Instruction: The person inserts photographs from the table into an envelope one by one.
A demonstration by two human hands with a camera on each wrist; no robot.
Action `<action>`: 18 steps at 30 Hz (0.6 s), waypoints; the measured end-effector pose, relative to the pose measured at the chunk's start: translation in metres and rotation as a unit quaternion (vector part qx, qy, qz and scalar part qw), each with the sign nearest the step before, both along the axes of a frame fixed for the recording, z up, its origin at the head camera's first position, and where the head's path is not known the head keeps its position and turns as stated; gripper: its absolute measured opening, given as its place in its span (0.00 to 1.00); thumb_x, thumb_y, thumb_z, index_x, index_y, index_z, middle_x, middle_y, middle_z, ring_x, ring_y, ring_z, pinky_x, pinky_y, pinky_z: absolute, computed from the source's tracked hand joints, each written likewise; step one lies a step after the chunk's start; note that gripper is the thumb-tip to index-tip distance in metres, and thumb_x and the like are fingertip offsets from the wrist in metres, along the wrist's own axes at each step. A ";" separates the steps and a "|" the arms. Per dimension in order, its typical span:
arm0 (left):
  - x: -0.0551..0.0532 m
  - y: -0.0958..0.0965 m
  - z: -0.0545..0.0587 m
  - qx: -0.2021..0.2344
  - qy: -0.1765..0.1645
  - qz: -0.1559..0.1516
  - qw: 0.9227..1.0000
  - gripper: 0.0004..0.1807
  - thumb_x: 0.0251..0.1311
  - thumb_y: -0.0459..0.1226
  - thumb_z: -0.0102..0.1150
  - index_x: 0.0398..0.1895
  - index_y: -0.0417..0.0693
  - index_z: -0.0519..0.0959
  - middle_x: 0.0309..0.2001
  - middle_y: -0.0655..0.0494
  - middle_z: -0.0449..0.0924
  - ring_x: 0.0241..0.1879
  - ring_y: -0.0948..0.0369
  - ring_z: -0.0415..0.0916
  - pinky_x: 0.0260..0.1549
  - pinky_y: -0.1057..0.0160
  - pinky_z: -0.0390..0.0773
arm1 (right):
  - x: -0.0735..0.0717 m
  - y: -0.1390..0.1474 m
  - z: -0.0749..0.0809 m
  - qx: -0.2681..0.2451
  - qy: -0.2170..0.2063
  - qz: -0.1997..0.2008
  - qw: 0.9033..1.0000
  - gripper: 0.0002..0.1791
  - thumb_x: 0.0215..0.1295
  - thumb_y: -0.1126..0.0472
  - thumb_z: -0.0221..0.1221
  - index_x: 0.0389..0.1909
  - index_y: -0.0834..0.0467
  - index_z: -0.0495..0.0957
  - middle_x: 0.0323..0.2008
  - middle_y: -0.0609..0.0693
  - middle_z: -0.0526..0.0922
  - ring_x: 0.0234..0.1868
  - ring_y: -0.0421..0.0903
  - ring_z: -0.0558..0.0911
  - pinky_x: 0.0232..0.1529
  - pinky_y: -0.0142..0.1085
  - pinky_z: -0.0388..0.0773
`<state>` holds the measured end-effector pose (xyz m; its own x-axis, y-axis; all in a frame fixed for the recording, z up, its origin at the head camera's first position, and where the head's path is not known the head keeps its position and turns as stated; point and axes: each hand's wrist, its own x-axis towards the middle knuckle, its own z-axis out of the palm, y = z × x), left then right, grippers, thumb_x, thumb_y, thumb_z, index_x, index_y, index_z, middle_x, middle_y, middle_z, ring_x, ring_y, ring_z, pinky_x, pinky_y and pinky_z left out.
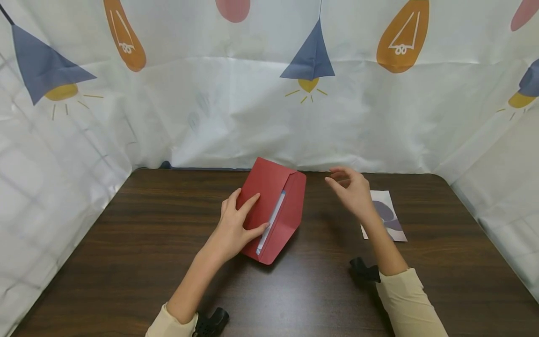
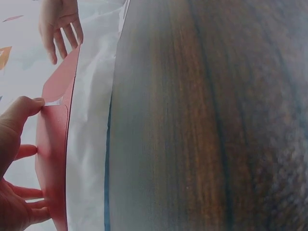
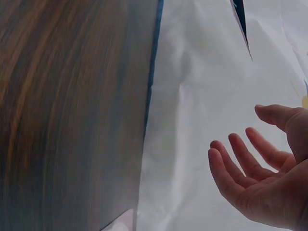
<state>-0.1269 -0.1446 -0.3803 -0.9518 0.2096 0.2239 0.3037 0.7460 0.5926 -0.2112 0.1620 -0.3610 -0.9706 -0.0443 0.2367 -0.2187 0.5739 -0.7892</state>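
A red envelope [image 1: 264,180] is at the middle of the table, tilted, with its flap raised on the right. In its slot a pale paper [image 1: 273,217] shows partly. My left hand [image 1: 231,230] holds the envelope from the lower left, thumb by the slot and fingers spread on the face; in the left wrist view the left hand [image 2: 17,159] meets the envelope [image 2: 53,139] with thumb and fingertips. My right hand [image 1: 351,191] hovers to the right of the envelope, apart from it. Loosely bent fingers and nothing between them show on the right hand [image 3: 269,178] in its wrist view.
A white card with purple shapes [image 1: 396,224] lies on the dark wooden table [image 1: 139,234], partly behind my right forearm. Behind the table's far edge hangs a white curtain [image 1: 252,126] with printed lamps. A black wrist device [image 1: 364,270] sits by the right cuff.
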 end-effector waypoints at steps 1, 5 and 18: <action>0.000 0.000 0.000 0.001 -0.001 0.000 1.000 0.40 0.62 0.41 0.75 0.77 0.45 0.70 0.79 0.34 0.52 0.72 0.37 0.56 0.50 0.41 0.86 | 0.000 0.002 0.000 0.001 -0.001 -0.001 1.000 0.21 0.76 0.58 0.63 0.64 0.63 0.79 0.56 0.65 0.85 0.56 0.67 0.85 0.53 0.59 0.83; -0.001 -0.001 0.000 0.002 -0.002 -0.001 1.000 0.39 0.63 0.40 0.74 0.77 0.45 0.70 0.79 0.35 0.52 0.72 0.37 0.56 0.50 0.41 0.86 | -0.001 0.009 0.000 0.009 -0.005 -0.004 1.000 0.22 0.77 0.57 0.62 0.66 0.63 0.78 0.59 0.65 0.84 0.58 0.67 0.84 0.53 0.60 0.82; -0.002 -0.002 0.000 0.003 0.008 0.002 1.000 0.41 0.61 0.41 0.76 0.77 0.44 0.70 0.79 0.33 0.51 0.72 0.35 0.55 0.50 0.40 0.86 | -0.002 0.030 0.001 0.014 -0.013 -0.022 1.000 0.25 0.79 0.54 0.60 0.69 0.64 0.75 0.62 0.68 0.81 0.61 0.68 0.82 0.54 0.61 0.82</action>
<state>-0.1287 -0.1469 -0.3807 -0.9489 0.2036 0.2412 0.3101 0.7433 0.5927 -0.2129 0.1918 -0.3599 -0.9774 -0.0082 0.2114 -0.1732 0.6046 -0.7775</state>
